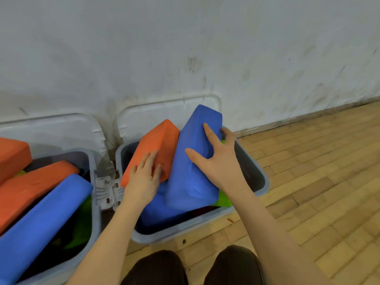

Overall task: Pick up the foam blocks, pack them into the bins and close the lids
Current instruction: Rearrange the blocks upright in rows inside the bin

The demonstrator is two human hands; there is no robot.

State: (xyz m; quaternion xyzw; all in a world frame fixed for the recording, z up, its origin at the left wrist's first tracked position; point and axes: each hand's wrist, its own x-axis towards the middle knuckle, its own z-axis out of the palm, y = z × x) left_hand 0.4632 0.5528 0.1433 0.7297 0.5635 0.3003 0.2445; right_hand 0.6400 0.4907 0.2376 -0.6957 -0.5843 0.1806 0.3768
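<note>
Two grey bins stand against the wall. In the right bin (261,177) a blue foam block (193,161) leans tilted, sticking out above the rim. My right hand (216,161) grips its right side, thumb on its face and fingers round the far edge. An orange foam block (156,140) leans beside it, and my left hand (144,177) lies flat on its lower end with straight fingers. Another blue block (156,212) and a green block (224,199) lie underneath. The left bin (92,161) holds two orange blocks (30,188), a long blue block (41,223) and green foam.
Both white lids (164,114) stand open, leaning back against the scuffed white wall. White latches (107,192) sit between the bins. Wooden parquet floor (318,171) stretches to the right. My knees (191,268) show at the bottom edge.
</note>
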